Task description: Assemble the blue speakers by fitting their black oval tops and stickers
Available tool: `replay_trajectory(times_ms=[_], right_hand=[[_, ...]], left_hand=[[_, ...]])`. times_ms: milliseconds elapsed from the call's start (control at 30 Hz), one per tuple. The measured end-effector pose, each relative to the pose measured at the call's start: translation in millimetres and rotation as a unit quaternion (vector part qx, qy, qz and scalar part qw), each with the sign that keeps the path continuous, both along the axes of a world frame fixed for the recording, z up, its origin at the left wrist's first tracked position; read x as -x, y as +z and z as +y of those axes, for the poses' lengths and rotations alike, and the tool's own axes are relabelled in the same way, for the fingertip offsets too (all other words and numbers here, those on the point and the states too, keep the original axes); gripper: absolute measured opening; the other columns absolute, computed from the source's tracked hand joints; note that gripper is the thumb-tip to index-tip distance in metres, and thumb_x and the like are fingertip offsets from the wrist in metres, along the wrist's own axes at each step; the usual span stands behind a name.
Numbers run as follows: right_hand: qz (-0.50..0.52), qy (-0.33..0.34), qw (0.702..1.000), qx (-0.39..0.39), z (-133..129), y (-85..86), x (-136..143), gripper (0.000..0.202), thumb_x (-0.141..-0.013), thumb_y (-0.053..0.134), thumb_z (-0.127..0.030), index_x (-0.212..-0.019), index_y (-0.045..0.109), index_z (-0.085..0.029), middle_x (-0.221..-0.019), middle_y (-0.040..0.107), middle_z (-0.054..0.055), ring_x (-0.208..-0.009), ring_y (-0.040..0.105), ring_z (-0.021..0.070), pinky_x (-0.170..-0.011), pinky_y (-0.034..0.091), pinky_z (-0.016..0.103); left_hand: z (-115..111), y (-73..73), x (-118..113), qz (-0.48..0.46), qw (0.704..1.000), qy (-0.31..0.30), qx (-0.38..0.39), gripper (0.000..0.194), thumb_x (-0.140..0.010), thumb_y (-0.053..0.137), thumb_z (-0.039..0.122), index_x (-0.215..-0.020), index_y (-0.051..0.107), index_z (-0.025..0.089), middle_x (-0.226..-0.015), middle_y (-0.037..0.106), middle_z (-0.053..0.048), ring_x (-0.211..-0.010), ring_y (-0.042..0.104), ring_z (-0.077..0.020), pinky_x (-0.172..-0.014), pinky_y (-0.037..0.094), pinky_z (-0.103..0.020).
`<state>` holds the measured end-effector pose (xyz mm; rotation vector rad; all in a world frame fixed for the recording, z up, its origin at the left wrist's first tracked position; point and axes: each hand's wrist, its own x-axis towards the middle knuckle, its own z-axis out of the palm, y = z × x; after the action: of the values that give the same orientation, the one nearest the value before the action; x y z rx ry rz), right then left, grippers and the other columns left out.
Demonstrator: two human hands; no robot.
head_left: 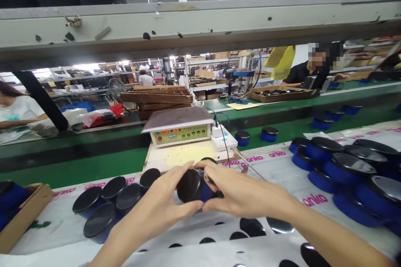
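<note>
Between both hands, in the middle of the head view, is a round blue case with a glossy black top (189,185), tilted so that its top faces left. My left hand (158,200) grips its left side, thumb below and fingers above. Closed around the blue right side is my right hand (236,187), its thumb tip close to the left thumb. Another dark round top shows just behind the fingers, mostly hidden. Several like cases (100,220) stand beside my left forearm. Under my hands lies a white sheet with black glossy discs (252,226).
Many more blue cases (352,164) are piled at right. Ahead stands a control box with lit buttons (181,129), cables beside it. A green conveyor belt (241,123) crosses behind, carrying cases. A cardboard box (29,217) sits at left; a shelf beam (200,23) spans above. Co-workers are beyond.
</note>
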<state>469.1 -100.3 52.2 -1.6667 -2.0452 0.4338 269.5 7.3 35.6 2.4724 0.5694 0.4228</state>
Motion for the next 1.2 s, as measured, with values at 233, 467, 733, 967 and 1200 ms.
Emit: replay_trajectory(times_ms=[233,467,733,967,1200], right_hand=[[-0.092,-0.358,0.928,-0.04,38,-4.3,-110,0.027,-0.095,0.049,-0.033,-0.115,0.054,-0.016,-0.11,0.059,0.007,-0.091,0.06,0.0188,-0.078,0.05,0.038],[-0.174,-0.427,0.886,0.042,65,-42.4,-152,0.031,-0.091,0.057,-0.032,-0.117,0.056,-0.015,-0.116,0.059,0.008,-0.096,0.061,0.0205,-0.08,0.052,0.04],[-0.3,-0.475,0.822,0.094,-8,-42.6,-174,0.031,-0.091,0.057,-0.032,-0.117,0.056,-0.015,-0.118,0.058,0.009,-0.1,0.059,0.0217,-0.084,0.05,0.043],[-0.342,-0.447,0.822,0.083,-62,-61.2,-169,0.019,-0.088,0.06,-0.032,-0.092,0.06,-0.014,-0.1,0.061,0.006,-0.091,0.059,0.0198,-0.08,0.048,0.038],[-0.228,-0.397,0.883,-0.109,-68,-13.3,-152,0.034,-0.094,0.032,-0.049,-0.069,0.034,-0.026,-0.078,0.05,0.009,-0.061,0.048,0.0228,-0.056,0.033,0.036]], left_hand=[[31,-15.6,13,0.253,0.959,0.037,-0.125,0.062,-0.063,0.057,0.013,-0.125,0.056,0.018,-0.125,0.058,-0.011,-0.117,0.051,-0.0296,-0.099,0.041,-0.041],[39,-44.6,17,0.261,0.931,0.087,-0.24,0.066,-0.063,0.053,0.014,-0.129,0.054,0.018,-0.137,0.051,-0.01,-0.127,0.04,-0.0361,-0.1,0.036,-0.052],[22,-14.1,19,0.193,0.948,0.076,-0.243,0.038,-0.075,0.058,0.022,-0.112,0.065,0.019,-0.123,0.061,-0.012,-0.121,0.047,-0.0364,-0.097,0.039,-0.054],[-58,-58.5,-4,0.068,0.965,-0.204,-0.147,0.026,-0.082,0.061,0.03,-0.107,0.067,0.028,-0.117,0.065,-0.008,-0.101,0.064,-0.0263,-0.086,0.053,-0.037],[-104,-139.3,-24,0.006,0.945,-0.26,-0.196,0.048,-0.092,0.049,0.036,-0.137,0.036,0.042,-0.145,0.036,-0.011,-0.128,0.041,-0.0396,-0.096,0.036,-0.069]])
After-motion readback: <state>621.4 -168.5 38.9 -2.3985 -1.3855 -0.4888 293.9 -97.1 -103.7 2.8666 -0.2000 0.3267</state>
